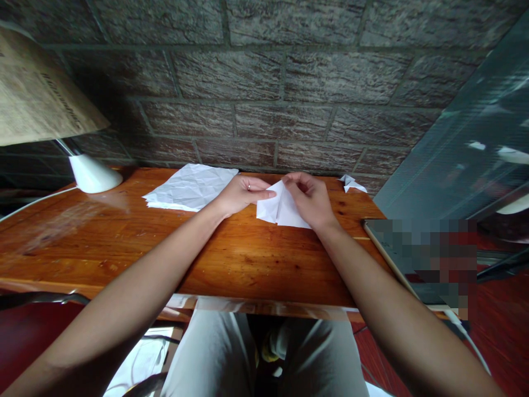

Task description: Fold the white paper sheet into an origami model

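A small folded piece of white paper (281,212) lies on the wooden table (231,259) near its far edge. My left hand (239,194) pinches the paper's upper left edge with thumb and fingers; a ring shows on one finger. My right hand (311,198) grips the paper's top right part, fingers curled over a fold. Both hands meet over the paper's top corner.
A stack of creased white sheets (190,187) lies left of the hands. A white lamp base (93,173) with a paper shade (37,94) stands at the far left. A small paper scrap (352,183) sits at the far right. A brick wall (289,88) backs the table.
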